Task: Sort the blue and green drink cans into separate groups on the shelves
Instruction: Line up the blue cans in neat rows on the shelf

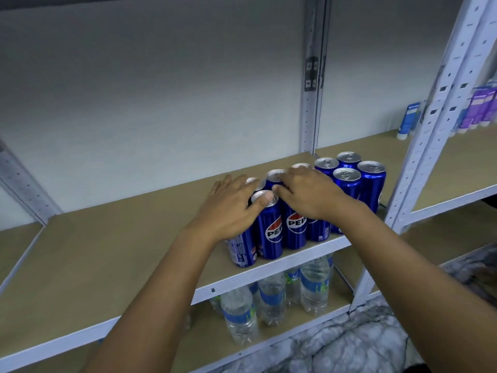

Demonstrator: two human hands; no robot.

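A cluster of blue drink cans [347, 184] stands on the right part of the middle shelf [121, 251], near its front edge. My left hand [231, 208] lies on top of the leftmost cans with its fingers spread. Its thumb rests on the lid of a front blue can [270, 232], and its palm covers another can [242, 251]. My right hand [309, 192] reaches over the middle cans. Its fingers and thumb curl around the top of a blue can [294, 227]. I see no green cans.
Water bottles [239, 316] stand on the shelf below. White metal uprights [419, 146] frame the bay on the right. Purple and blue packages [481, 106] sit on the neighbouring shelf to the far right. A patterned floor [363, 343] shows at the bottom right.
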